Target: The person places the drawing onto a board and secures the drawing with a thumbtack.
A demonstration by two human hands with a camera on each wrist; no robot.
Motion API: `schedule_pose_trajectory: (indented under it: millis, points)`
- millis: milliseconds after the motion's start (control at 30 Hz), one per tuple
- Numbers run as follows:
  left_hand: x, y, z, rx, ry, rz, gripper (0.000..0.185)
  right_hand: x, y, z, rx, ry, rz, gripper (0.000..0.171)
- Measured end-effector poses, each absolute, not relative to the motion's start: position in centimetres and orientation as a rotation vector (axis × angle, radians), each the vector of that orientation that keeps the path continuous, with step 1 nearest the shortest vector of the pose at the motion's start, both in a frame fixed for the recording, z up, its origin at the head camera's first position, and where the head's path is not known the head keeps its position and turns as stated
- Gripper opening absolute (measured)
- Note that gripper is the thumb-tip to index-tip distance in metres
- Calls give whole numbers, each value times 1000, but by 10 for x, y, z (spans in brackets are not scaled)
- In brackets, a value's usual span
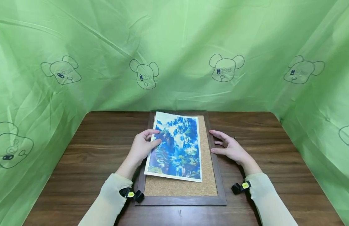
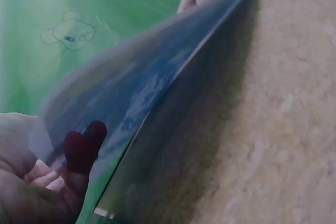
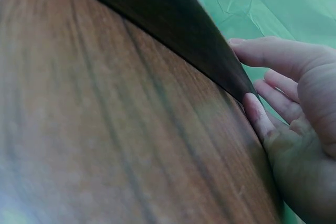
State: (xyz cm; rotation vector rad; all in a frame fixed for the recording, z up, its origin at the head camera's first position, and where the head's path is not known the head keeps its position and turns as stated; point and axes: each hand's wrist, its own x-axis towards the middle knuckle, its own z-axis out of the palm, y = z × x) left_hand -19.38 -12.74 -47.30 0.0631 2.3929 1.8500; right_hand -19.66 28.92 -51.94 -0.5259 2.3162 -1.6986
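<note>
A blue landscape picture print (image 1: 177,147) with a white border lies tilted over a cork board (image 1: 181,188) in a dark wooden frame (image 1: 181,201). My left hand (image 1: 140,146) pinches the sheet's left edge, thumb on top. In the left wrist view the print (image 2: 152,82) is raised off the cork on this side, and the fingertips (image 2: 79,150) show through it from behind. At the frame's right side my right hand (image 1: 230,147) rests its fingertips against the outer edge. The right wrist view shows the thumb (image 3: 257,114) and index finger touching that edge, fairly straight.
The frame lies on a brown wood-grain table (image 1: 95,163). Green cloth (image 1: 174,37) with bear-head drawings hangs behind the table and along both sides. Each wrist wears a small black camera on a strap, the left camera (image 1: 139,196) overlapping the frame's lower left corner in the head view.
</note>
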Motion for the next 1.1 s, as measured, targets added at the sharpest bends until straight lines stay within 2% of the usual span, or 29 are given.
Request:
schedule_pose_trajectory:
  millis: [267,567,1100]
  points:
    - [-192,-124,-477,106,2425,1729,28,-197,289,-518,-519,2314,-1696,84]
    - [-194,-126,-481,229,2413,1625,29,-199,288,-519,-569,2308,-1727,87]
    - [-195,-129,-480,236,2325,1586,30,-199,289,-520,-560,2304,-1726,86]
